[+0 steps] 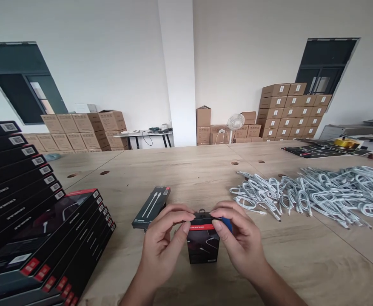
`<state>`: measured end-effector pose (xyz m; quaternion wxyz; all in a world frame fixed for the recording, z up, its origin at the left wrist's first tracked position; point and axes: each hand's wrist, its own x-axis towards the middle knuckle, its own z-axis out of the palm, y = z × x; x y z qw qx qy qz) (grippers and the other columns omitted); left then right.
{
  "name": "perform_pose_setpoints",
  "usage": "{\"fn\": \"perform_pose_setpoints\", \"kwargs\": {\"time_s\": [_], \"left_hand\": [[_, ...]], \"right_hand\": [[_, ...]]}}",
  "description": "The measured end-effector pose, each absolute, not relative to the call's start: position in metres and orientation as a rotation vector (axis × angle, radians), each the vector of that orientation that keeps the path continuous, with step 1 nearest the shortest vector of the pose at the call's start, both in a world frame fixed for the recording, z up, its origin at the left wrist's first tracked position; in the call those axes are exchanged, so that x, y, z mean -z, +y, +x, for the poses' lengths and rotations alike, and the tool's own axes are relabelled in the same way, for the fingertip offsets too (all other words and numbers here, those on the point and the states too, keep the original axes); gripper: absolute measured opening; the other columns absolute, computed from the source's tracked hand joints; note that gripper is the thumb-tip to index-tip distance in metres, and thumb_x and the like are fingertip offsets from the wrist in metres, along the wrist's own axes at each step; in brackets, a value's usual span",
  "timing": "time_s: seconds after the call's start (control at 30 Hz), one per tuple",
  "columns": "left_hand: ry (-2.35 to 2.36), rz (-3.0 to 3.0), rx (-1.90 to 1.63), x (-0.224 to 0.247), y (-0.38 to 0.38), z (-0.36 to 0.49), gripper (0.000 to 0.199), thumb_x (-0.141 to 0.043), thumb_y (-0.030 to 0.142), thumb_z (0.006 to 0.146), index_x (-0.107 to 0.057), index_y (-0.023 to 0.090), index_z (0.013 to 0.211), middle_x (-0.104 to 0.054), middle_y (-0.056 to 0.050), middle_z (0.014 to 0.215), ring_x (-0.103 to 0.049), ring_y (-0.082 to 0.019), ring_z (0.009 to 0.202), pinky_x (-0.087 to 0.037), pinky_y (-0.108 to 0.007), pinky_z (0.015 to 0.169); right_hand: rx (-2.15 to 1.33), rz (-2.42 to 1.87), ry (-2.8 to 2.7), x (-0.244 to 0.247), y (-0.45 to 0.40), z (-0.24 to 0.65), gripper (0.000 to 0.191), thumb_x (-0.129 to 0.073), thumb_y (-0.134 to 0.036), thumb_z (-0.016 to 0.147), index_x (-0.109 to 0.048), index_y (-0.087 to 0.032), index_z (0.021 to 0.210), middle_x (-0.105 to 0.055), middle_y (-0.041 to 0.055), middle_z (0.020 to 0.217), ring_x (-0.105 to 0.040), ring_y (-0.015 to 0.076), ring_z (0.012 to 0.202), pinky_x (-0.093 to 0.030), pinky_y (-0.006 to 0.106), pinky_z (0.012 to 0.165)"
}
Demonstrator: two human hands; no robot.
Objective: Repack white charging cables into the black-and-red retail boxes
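Right in front of me a small black and red cable box (pixel 203 246) stands upright on the wooden table. My left hand (pixel 169 231) pinches its top left corner between thumb and fingers. My right hand (pixel 237 233) pinches the top right corner the same way. Between them a dark hang tab rises from the box's top edge. A bit of something blue (pixel 227 223) shows behind my right fingers; I cannot tell what it is. Just beyond my left hand lies a flat black box (pixel 152 206) with white cables pictured on it.
Tall stacks of black boxes (pixel 87 229) fill the left side. Coiled white cables (pixel 326 195) lie heaped on the right. Dark printed sheets (pixel 317 149) and a yellow tape roll (pixel 345 143) lie farther back right. Cartons (pixel 290 112) and a fan (pixel 236 122) stand by the wall.
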<state>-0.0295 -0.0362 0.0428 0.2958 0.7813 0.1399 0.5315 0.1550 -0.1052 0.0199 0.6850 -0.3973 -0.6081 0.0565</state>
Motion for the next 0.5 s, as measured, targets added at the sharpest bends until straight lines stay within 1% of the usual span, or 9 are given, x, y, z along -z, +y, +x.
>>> {"fn": "perform_pose_setpoints", "kwargs": {"time_s": [0.1, 0.2, 0.37, 0.5], "left_hand": [[0.371, 2.126, -1.409, -0.045, -0.037, -0.030, 0.024, -0.059, 0.015, 0.095, -0.074, 0.030, 0.106, -0.071, -0.005, 0.102, -0.067, -0.020, 0.099, -0.057, -0.032, 0.083], [0.364, 2.175, -1.415, -0.046, -0.036, -0.030, 0.024, -0.058, 0.014, 0.095, -0.074, 0.029, 0.105, -0.070, -0.005, 0.103, -0.067, -0.018, 0.098, -0.056, -0.030, 0.082], [0.362, 2.240, -1.382, -0.045, -0.036, -0.032, 0.025, -0.056, 0.012, 0.095, -0.072, 0.028, 0.106, -0.069, -0.005, 0.105, -0.066, -0.019, 0.101, -0.055, -0.031, 0.084], [0.378, 2.242, -1.338, -0.046, -0.037, -0.035, 0.025, -0.055, 0.011, 0.096, -0.070, 0.029, 0.107, -0.069, -0.004, 0.105, -0.066, -0.018, 0.102, -0.054, -0.030, 0.086]], "right_hand": [[-0.181, -0.884, -1.371, -0.028, -0.108, 0.157, 0.014, -0.065, -0.021, 0.094, -0.075, -0.028, 0.099, -0.067, 0.0056, 0.096, -0.066, 0.0204, 0.092, -0.056, 0.033, 0.079], [-0.260, -0.874, -1.395, -0.032, -0.110, 0.161, 0.011, -0.066, -0.024, 0.093, -0.076, -0.028, 0.097, -0.067, 0.0053, 0.094, -0.065, 0.0213, 0.094, -0.055, 0.034, 0.080], [-0.345, -0.871, -1.468, -0.038, -0.113, 0.168, 0.010, -0.066, -0.025, 0.094, -0.075, -0.028, 0.096, -0.065, 0.0046, 0.096, -0.064, 0.0200, 0.091, -0.054, 0.034, 0.080], [-0.381, -0.871, -1.477, -0.042, -0.113, 0.169, 0.009, -0.066, -0.026, 0.094, -0.075, -0.028, 0.094, -0.064, 0.0035, 0.093, -0.063, 0.0193, 0.087, -0.053, 0.033, 0.078]]}}
